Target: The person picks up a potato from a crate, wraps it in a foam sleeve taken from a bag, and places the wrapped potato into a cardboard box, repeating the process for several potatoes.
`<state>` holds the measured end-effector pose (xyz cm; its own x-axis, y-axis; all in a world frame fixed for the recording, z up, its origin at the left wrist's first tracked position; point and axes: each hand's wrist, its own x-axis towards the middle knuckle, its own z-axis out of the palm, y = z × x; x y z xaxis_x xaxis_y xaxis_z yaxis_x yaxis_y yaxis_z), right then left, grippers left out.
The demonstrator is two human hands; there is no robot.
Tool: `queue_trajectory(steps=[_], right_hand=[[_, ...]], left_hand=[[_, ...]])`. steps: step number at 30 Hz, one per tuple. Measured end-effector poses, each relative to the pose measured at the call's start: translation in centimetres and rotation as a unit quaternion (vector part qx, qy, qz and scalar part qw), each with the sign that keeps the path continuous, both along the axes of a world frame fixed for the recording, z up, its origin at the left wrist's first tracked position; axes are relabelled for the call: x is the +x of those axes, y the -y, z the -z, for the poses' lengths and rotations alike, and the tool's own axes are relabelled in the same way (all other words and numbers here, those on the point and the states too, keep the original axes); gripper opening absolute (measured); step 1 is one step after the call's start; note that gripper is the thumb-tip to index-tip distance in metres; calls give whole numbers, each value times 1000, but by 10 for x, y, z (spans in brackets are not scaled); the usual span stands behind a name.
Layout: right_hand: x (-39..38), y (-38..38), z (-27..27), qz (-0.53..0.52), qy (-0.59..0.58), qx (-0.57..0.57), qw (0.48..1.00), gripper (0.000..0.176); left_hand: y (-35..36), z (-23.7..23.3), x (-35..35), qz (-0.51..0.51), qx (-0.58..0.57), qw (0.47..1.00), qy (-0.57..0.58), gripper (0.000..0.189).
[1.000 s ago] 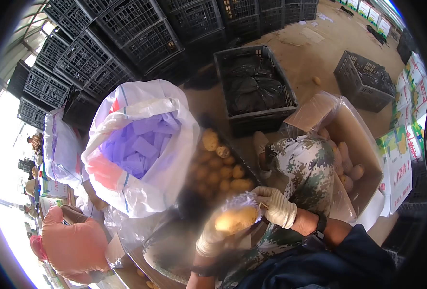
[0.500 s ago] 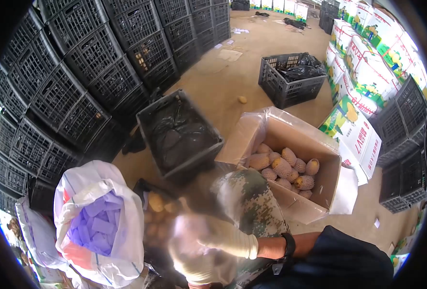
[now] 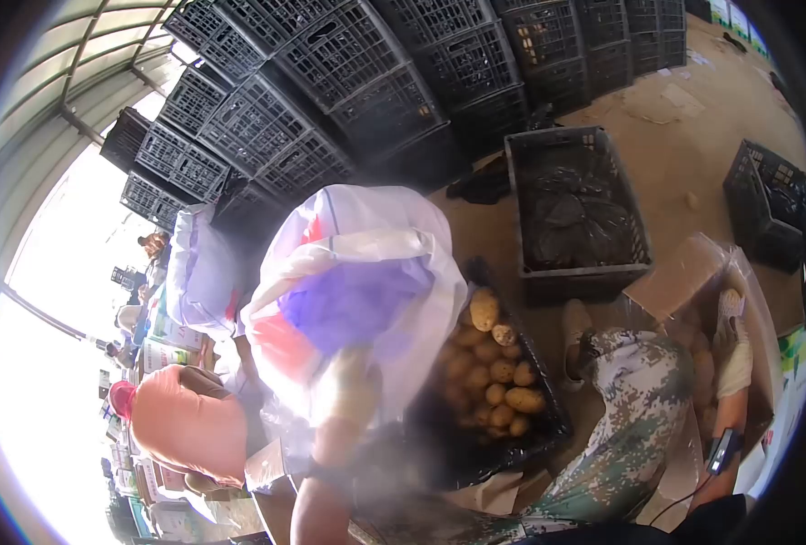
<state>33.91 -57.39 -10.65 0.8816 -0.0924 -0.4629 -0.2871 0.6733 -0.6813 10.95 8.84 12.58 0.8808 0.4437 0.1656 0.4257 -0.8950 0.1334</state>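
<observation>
A white woven sack (image 3: 412, 213) stands left of centre, with purple foam sleeves (image 3: 357, 295) inside its mouth. My left hand (image 3: 350, 386), in a pale glove, reaches into the sack's near side; motion smears its fingers. At the right, my gloved right hand (image 3: 735, 350) is inside an open cardboard box (image 3: 766, 313). Its fingers appear closed around a potato in a white foam net (image 3: 731, 303), only partly visible. Other netted potatoes in the box are dim and blurred. Between the hands, a black-lined crate (image 3: 555, 422) holds several bare potatoes (image 3: 498, 372).
A black crate (image 3: 643, 241) with dark plastic inside stands beyond the potatoes; another black crate (image 3: 757, 209) is farther right. Stacked black crates (image 3: 366, 82) line the back. A person in an orange top (image 3: 189, 422) is at the left. My camouflage-clad leg (image 3: 630, 400) lies between crate and box.
The view has swung left. My hands, close together before, are now far apart: the left has moved to the sack, the right into the cardboard box.
</observation>
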Motion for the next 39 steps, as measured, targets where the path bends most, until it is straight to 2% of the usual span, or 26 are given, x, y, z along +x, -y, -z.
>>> queue_trajectory(steps=[1,2,4,5,7,9,10,11,13,15,17,20,23,24,28,31,34,37,39], right_hand=[[-3,-20,-18,-30,28,-79,996,61],[-11,-61,-59,-59,56,-160,984,60],[-25,-166,-164,-102,106,-326,934,53],[-33,-203,-188,-138,168,-375,901,49],[-51,-271,-236,-293,216,-331,871,40],[-56,-331,-233,-407,287,-269,824,40],[-58,-365,-236,-451,308,-282,789,44],[-61,-400,-222,-457,336,-251,784,48],[-56,-471,-211,-536,318,-242,744,59],[-54,-546,-164,-439,497,-387,641,70],[-51,-594,-159,-494,446,-441,601,79],[-41,-647,-146,-466,436,-552,538,84],[-39,-675,-140,-445,418,-575,545,77],[-33,-689,-135,-483,381,-583,531,76],[-20,-722,-116,-471,365,-635,491,64],[-14,-739,-92,-522,314,-541,580,60],[-17,-743,-91,-533,322,-516,588,82],[-18,-752,-85,-549,320,-502,587,42],[-27,-754,-71,-514,376,-440,633,38]], left_hand=[[-16,-8,5,-13,31,997,-64,41],[-28,-16,14,-37,9,993,-112,49],[-49,-21,38,-67,-2,975,-212,62],[-62,-14,49,-73,10,961,-266,68],[-85,4,68,-97,7,936,-337,79],[-103,22,81,-135,-1,922,-363,91],[-110,31,85,-152,5,917,-370,96],[-115,41,85,-168,34,914,-367,99],[-121,54,82,-200,46,912,-356,106],[-122,53,82,-231,15,913,-337,112],[-121,55,85,-244,-19,914,-323,114],[-113,42,98,-273,-65,914,-292,115],[-128,52,98,-272,-71,922,-265,108],[-134,56,96,-267,-64,926,-257,105],[-150,66,94,-255,-77,936,-230,90],[-168,85,97,-243,-107,940,-216,78],[-175,92,97,-236,-132,942,-201,70],[-175,93,96,-228,-163,950,-140,67],[-177,105,96,-208,-163,958,-107,64]])
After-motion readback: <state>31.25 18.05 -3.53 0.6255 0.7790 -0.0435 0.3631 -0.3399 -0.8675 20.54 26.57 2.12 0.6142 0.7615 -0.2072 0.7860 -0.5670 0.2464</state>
